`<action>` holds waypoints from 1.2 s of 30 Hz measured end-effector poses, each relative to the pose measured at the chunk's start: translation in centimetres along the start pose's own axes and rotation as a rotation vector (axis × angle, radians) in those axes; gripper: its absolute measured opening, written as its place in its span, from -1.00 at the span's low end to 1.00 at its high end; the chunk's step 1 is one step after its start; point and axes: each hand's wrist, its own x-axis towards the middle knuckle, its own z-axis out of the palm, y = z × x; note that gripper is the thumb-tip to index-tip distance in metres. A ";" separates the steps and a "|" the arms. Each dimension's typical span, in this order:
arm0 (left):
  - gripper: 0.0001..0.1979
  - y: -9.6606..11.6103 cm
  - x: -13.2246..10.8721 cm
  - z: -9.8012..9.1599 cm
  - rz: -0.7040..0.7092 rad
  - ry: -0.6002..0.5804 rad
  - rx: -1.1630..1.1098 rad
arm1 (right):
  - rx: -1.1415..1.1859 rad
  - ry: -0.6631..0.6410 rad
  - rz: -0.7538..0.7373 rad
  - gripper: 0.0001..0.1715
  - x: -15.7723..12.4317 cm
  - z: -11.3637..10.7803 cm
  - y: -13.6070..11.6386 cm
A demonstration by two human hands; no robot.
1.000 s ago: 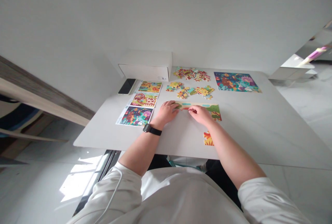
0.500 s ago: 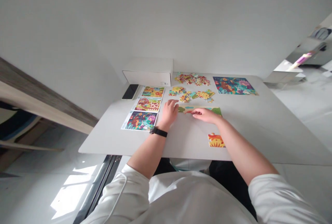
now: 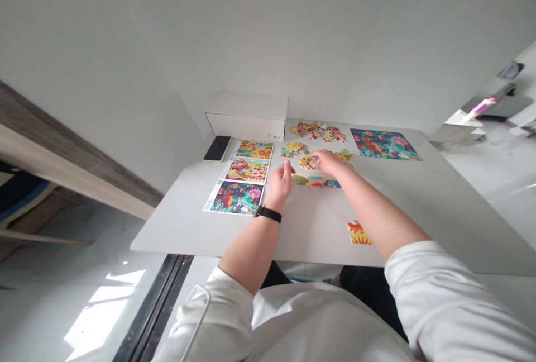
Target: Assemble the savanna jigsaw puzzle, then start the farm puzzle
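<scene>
My right hand [image 3: 329, 162] reaches over a loose cluster of yellow and orange puzzle pieces [image 3: 307, 162], its fingers bent down and a little apart at the pieces. Whether a fingertip touches one is too small to tell. My left hand [image 3: 280, 182], with a black band on the wrist, rests at the left end of a joined puzzle strip [image 3: 316, 181]. Its thumb points up, its fingers are loosely bent, and nothing shows in it. The strip has green bushes and blue shapes; my right forearm covers its right end. An orange and yellow puzzle section [image 3: 359, 233] lies near the table's front edge, partly behind that forearm.
A sheet with three pictures [image 3: 238, 197] lies to the left, with a phone [image 3: 216, 148] beyond it. At the back stand a white box [image 3: 247, 125], a heap of reddish pieces [image 3: 318, 131] and a dark blue finished puzzle [image 3: 385, 144]. A wall rises behind the table [image 3: 180, 228].
My right hand has left the strip and moved away from me to the loose pieces. My left hand has turned thumb up beside the strip's left end. The view has shifted slightly.
</scene>
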 end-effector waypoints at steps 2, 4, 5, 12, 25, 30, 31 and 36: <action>-0.42 -0.2 0.1 0.0 0.005 0.007 -0.035 | -0.033 -0.012 -0.090 -0.47 0.9 0.4 -0.3; -0.42 -0.3 0.2 0.0 0.015 -0.003 -0.059 | -0.034 -0.031 -0.156 -0.41 1.8 0.4 -0.3; -0.42 -0.3 0.2 0.0 0.022 -0.011 -0.066 | -0.029 -0.041 -0.173 -0.39 2.1 0.4 -0.3; -0.43 -0.3 0.0 0.2 0.031 -0.042 -0.043 | -0.050 -0.030 -0.165 -0.31 2.4 0.0 -0.1; -0.65 -0.2 0.1 0.7 0.135 -0.079 -0.071 | 1.087 0.226 0.174 -0.47 -8.1 -2.6 0.6; -0.58 0.7 -1.4 1.2 0.179 -0.321 -0.174 | 1.383 0.091 0.285 -0.49 -11.5 0.2 -2.0; -0.57 0.7 -1.7 1.2 0.181 -0.356 -0.169 | 1.391 0.072 0.303 -0.50 -11.8 0.8 -2.3; -0.55 0.2 -2.2 0.9 0.142 -0.388 -0.171 | 1.336 0.030 0.322 -0.47 -12.0 3.0 -3.2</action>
